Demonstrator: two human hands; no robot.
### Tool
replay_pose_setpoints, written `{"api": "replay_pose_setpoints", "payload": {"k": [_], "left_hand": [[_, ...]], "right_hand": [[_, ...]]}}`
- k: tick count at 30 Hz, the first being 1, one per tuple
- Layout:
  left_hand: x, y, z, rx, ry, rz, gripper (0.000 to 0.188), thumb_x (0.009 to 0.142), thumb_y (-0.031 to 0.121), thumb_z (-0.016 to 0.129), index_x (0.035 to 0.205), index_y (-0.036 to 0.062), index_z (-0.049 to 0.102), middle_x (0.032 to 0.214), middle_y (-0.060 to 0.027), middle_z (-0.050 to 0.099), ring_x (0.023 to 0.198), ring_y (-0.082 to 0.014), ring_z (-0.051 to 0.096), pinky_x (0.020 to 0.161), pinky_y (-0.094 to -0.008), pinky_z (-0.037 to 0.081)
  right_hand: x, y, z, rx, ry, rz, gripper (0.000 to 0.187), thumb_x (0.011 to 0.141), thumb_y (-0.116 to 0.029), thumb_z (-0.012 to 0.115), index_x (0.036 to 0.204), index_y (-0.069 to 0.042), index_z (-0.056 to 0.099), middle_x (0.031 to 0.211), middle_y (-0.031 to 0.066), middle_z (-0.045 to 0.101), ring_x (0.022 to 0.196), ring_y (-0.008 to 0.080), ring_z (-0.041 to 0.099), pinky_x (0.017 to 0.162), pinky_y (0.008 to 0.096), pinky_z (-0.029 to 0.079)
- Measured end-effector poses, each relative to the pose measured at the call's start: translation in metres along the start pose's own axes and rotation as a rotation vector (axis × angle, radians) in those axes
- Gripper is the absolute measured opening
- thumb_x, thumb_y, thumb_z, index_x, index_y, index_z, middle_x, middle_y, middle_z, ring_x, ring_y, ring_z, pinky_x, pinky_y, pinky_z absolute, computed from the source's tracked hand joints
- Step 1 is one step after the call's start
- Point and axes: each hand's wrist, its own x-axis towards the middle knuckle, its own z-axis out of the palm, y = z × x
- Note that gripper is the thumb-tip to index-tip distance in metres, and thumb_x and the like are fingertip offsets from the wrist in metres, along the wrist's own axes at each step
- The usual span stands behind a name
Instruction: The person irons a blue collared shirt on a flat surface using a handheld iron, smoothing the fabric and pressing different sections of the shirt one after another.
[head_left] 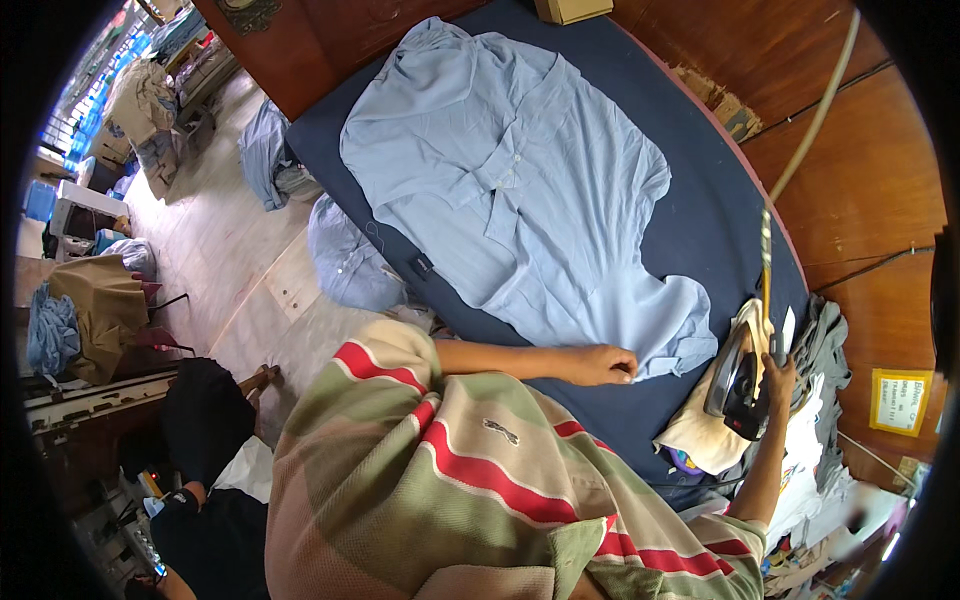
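Observation:
A light blue shirt lies spread over a dark blue padded table cover, its button placket showing and light creases across it. My left hand is at the shirt's near edge, fingers curled in against the fabric. To the right, my right hand grips the handle of an iron with a dark body. The iron rests on a folded cream cloth, apart from the shirt. A yellowish cord rises from the iron.
Grey and white garments are heaped beside the iron. A wooden panel wall borders the far right side, and a cardboard box sits at the far end. Blue clothes hang or lie past the left edge. Someone in dark clothing is at lower left.

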Motion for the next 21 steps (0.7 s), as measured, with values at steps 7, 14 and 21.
{"api": "replay_pose_setpoints", "payload": {"k": [7, 14, 21], "left_hand": [[-0.129, 0.057, -0.101, 0.539, 0.705, -0.598, 0.020, 0.085, 0.022, 0.053, 0.094, 0.0076, 0.064, 0.090, -0.0098, 0.065, 0.075, -0.0281, 0.061, 0.064, -0.0407, 0.047], [-0.167, -0.014, -0.076, -1.078, 0.418, -0.686, 0.047, 0.090, 0.039, 0.051, 0.118, 0.0004, 0.049, 0.122, -0.0105, 0.053, 0.118, -0.0213, 0.047, 0.090, -0.0330, 0.040], [-0.118, -0.013, -0.071, -1.222, 0.776, -0.592, 0.049, 0.089, 0.038, 0.053, 0.123, 0.0030, 0.047, 0.124, -0.0090, 0.052, 0.122, -0.0212, 0.045, 0.096, -0.0329, 0.035]], "right_hand": [[-0.011, 0.034, -0.007, -0.357, 0.181, 0.023, 0.066, 0.076, -0.038, 0.068, 0.124, 0.000, 0.044, 0.098, 0.0191, 0.060, 0.091, 0.0349, 0.059, 0.078, 0.0439, 0.046], [-0.018, -0.148, 0.134, -0.034, 0.020, -0.519, 0.051, 0.083, -0.028, 0.061, 0.125, -0.004, 0.048, 0.125, 0.0209, 0.049, 0.115, 0.0367, 0.047, 0.098, 0.0416, 0.036], [-0.037, -0.203, 0.172, 0.150, -0.291, -0.411, 0.022, 0.087, -0.024, 0.055, 0.085, -0.002, 0.052, 0.076, 0.0094, 0.054, 0.071, 0.0231, 0.054, 0.066, 0.0360, 0.044]]}}
